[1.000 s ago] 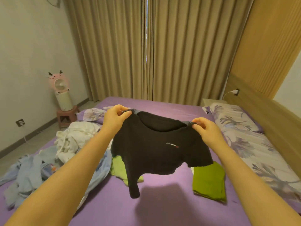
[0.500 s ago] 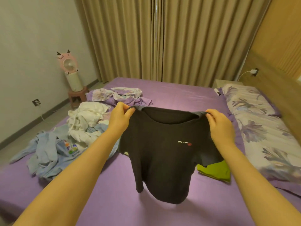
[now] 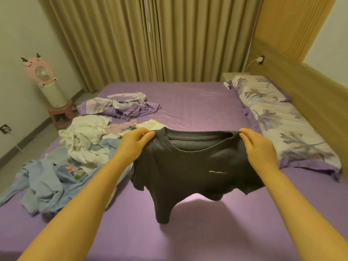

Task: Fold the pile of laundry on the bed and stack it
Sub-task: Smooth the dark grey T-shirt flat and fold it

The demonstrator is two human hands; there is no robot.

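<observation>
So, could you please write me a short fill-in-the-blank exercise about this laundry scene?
1. Both hands hold the ____ T-shirt by its shoulders.
2. The bed sheet is ____.
3. The unfolded laundry pile lies beside the ____ hand.
4. The right hand is nearer the floral ____.

Missing words: black; purple; left; pillow

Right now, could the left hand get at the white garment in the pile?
Probably, once freed: the left hand grips the black T-shirt shoulder, and the white garment lies uncovered just left of it.
</observation>
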